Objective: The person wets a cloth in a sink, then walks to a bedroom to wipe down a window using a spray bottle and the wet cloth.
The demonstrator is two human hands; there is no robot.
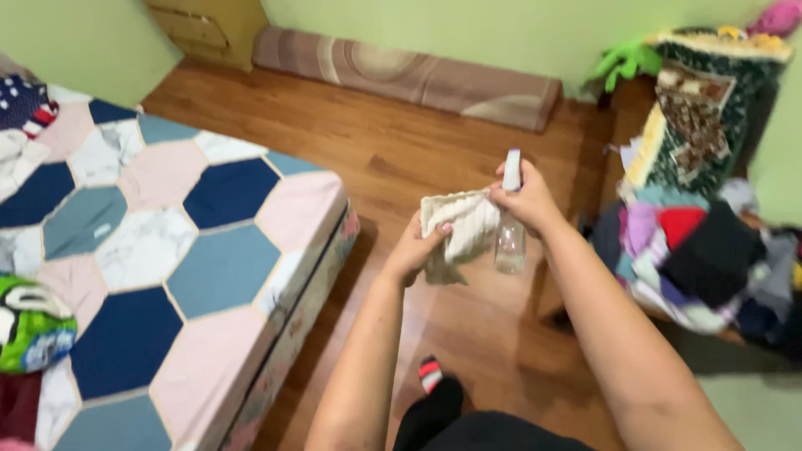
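Observation:
My left hand (415, 247) grips a folded cream cloth (464, 227) held up in front of me over the wooden floor. My right hand (526, 200) holds a small clear spray bottle (510, 238) with a white nozzle, its top pointing at the cloth. Bottle and cloth are almost touching. Both forearms reach forward from the lower edge of the view. Below them I see my foot in a black sock with a striped toe (431, 376).
A mattress (167, 250) with a hexagon-patterned sheet in blue, pink and white lies at the left. A long brown cushion (409, 79) lies along the green wall. A pile of clothes (702, 250) and folded patterned rugs (702, 108) stand at the right.

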